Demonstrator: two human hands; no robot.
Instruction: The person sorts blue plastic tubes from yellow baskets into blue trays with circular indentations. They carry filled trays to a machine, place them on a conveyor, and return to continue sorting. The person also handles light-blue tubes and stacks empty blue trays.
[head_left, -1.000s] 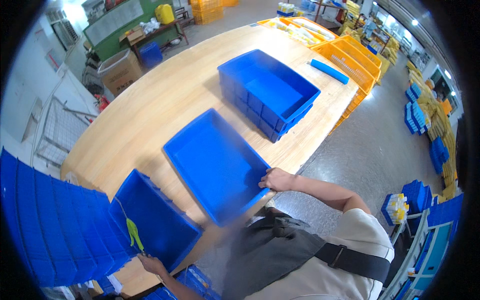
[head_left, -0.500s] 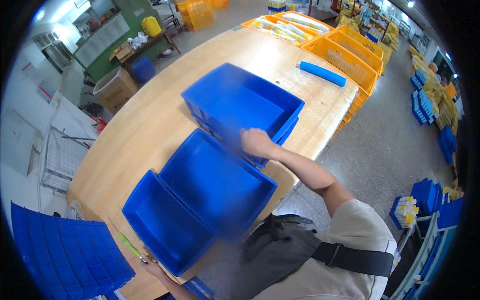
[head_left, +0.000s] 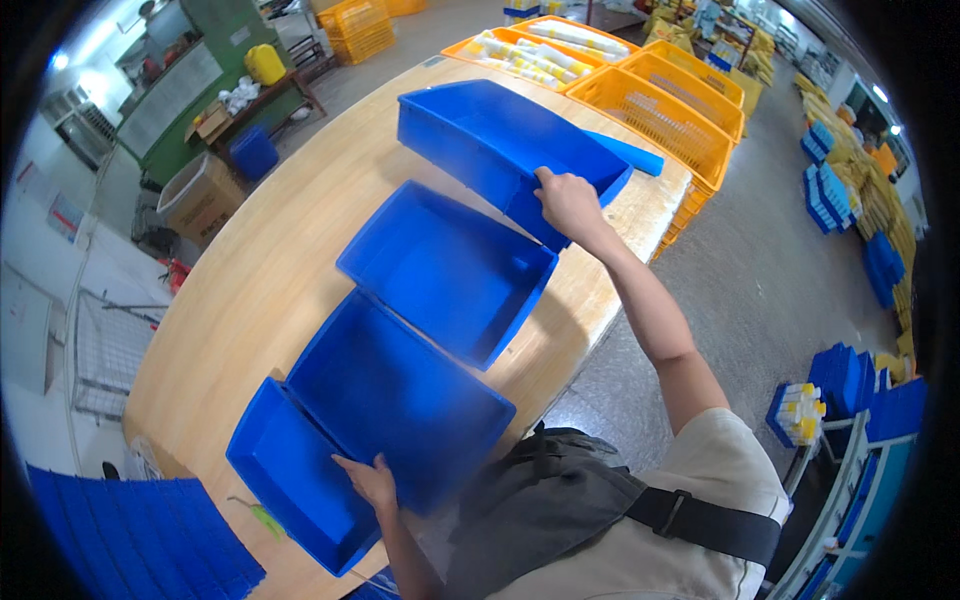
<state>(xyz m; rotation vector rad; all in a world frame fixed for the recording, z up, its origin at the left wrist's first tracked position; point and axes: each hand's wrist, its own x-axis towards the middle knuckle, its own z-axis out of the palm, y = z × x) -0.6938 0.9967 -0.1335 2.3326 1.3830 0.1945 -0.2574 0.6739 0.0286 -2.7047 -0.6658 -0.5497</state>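
My right hand (head_left: 574,208) grips the near rim of a blue plastic bin (head_left: 490,135), which is tilted at the far right of the wooden table (head_left: 250,300). Left of it, three more empty blue bins stand in a row: one in the middle (head_left: 445,270), a larger-looking one (head_left: 395,385) nearer me, and one (head_left: 285,460) at the near left. My left hand (head_left: 370,484) is over the nearest bin with thumb and fingers apart, holding nothing visible. A green-handled tool (head_left: 266,518) lies on the table beside that bin, partly hidden by it.
Behind the tilted bin lies a blue roll (head_left: 630,153), partly covered. Orange crates (head_left: 640,110) adjoin the table's far right edge, some with white and yellow packages. A blue ribbed stack (head_left: 140,530) stands at the near left. A cardboard box (head_left: 200,200) is beyond the left edge.
My right hand has pulled the upper bin off a lower one and moved it away and right. The left hand has moved from the green-handled tool to over the nearest bin.
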